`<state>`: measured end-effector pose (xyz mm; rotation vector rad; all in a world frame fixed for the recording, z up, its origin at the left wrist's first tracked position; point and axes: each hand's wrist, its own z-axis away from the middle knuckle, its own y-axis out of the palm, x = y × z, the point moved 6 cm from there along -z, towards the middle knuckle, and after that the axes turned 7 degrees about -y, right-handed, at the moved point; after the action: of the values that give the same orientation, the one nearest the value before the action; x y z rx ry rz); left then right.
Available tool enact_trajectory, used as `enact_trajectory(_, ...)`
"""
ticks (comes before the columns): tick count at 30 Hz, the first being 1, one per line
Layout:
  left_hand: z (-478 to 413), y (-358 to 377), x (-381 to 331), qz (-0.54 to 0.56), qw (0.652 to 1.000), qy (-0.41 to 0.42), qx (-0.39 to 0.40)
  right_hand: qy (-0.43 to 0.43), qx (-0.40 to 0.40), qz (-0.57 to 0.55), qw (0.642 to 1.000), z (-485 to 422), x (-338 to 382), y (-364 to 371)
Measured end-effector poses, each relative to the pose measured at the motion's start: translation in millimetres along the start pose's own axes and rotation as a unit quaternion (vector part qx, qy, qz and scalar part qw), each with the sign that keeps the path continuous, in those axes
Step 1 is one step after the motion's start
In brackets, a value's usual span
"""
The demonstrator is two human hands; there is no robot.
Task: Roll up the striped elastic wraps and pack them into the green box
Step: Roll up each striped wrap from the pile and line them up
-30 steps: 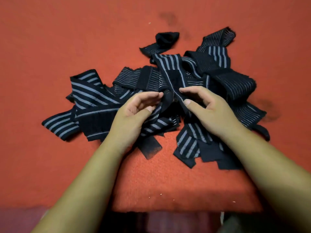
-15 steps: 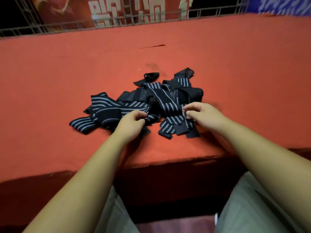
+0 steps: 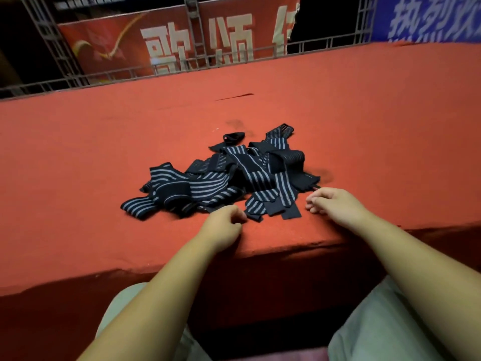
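The striped wraps (image 3: 234, 178) lie unrolled in one loose, tangled pile on the red counter (image 3: 91, 152), close to its near edge. They are black bands with pale grey stripes, crossing over each other. One flat end sticks out at 8 o'clock and two more point toward 6 o'clock. A small black loop (image 3: 233, 138) sits at the pile's 12 o'clock edge.

The left hand (image 3: 221, 227) rests at the pile's 6 o'clock, just beside the nearest band end. Its grip is loose: the fingers curl in toward the palm and hold nothing. The right hand (image 3: 335, 204) lies at the pile's 4 o'clock, just beside the outermost black band. Its fingers are likewise loosely curled, with no band in its grip. A thin black tab pokes out next to its index finger, and I cannot tell whether they touch.

A dark stain (image 3: 235, 123) marks the counter at 12 o'clock from the pile. Farther that way lies a thin dark streak (image 3: 235, 97). A metal railing (image 3: 104, 76) runs along the far edge. Behind it a red banner (image 3: 169, 43) with large pale characters hangs at 11 o'clock, and a blue banner (image 3: 429, 19) at 1 o'clock. At 6 o'clock, below the counter's front, the person's grey trousers (image 3: 377, 332) show.
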<state>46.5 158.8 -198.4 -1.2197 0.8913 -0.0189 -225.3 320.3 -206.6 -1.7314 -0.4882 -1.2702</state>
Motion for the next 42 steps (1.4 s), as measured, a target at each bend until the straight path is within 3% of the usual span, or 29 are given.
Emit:
enact_trajectory(8, 7, 0, 24, 0.146, 0.989, 0.0, -0.031, -0.026, -0.088, -0.094, 0.991, 7, -8, 0)
enact_trajectory(12, 5, 7, 23, 0.195, 0.979, -0.05, -0.037, -0.011, -0.103, -0.113, 0.988, 6, -14, 0)
enact_trajectory(16, -5, 5, 15, 0.207, 0.97, -0.13, 0.015, 0.02, -0.113, -0.143, 0.983, 0, -17, -1)
enact_trajectory(21, -18, 2, -14, 0.205, 0.964, -0.144, 0.094, 0.09, -0.14, -0.236, 0.957, -14, -24, -9)
enact_trajectory(28, -49, 3, -87, 0.16, 0.984, -0.04, 0.066, 0.194, -0.071, -0.201, 0.958, -43, -29, -23)
enact_trajectory(32, -73, -3, -126, 0.193, 0.978, -0.011, 0.072, 0.171, -0.093, -0.17, 0.966, -72, -21, -38)
enact_trajectory(36, -107, 5, -137, 0.235, 0.97, -0.013, 0.067, 0.089, -0.136, -0.102, 0.981, -99, -18, -51)
enact_trajectory(42, -141, 18, -153, 0.005, 0.992, 0.121, -0.046, 0.016, -0.141, 0.006, 0.99, -108, -36, -42)
